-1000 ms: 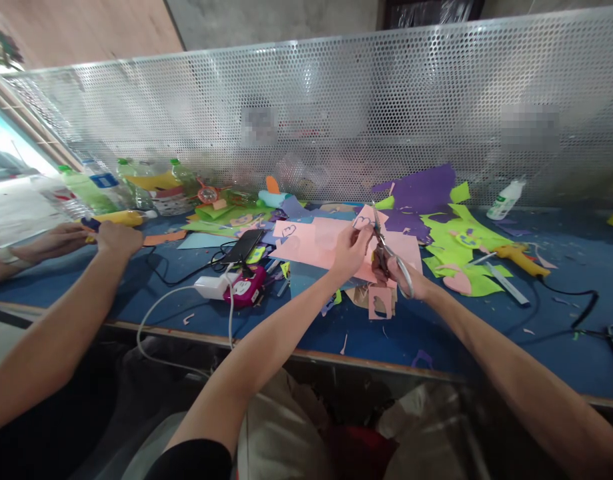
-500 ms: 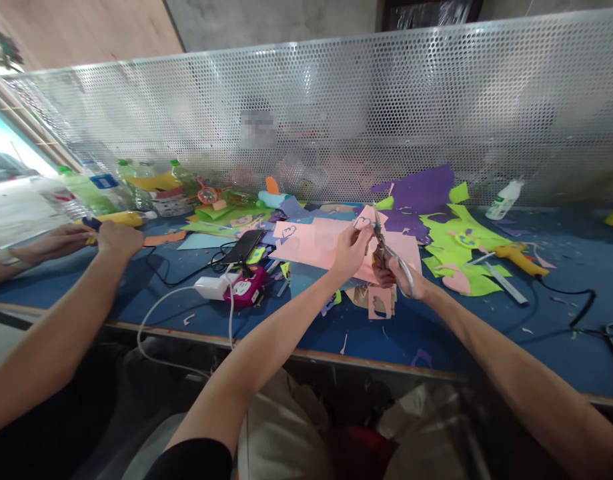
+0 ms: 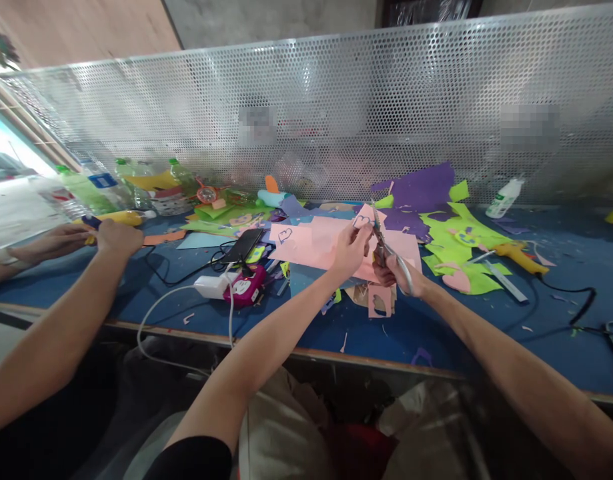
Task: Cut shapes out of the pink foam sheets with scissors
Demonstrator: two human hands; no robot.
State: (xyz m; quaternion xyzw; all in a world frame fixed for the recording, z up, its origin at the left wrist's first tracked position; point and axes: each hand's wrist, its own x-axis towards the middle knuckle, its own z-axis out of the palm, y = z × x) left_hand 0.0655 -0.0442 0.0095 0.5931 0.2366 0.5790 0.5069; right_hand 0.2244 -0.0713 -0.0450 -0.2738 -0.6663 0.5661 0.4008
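Head view: left hand [image 3: 353, 248] pinches pink paper [image 3: 316, 245] — right hand [image 3: 397, 272] grips scissors [image 3: 383, 248] (bottles [image 3: 93, 190] far left).

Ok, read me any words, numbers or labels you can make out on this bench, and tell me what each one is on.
"3": hand-drawn in blue on the pink sheet, near its left corner.
Small pink piece held by the left hand: blue drawn mark, unreadable.
White glue bottle: green label, too small to read.
Plastic bottles: blue label, too blurred.
Two patches on the perforated screen: blurred out.
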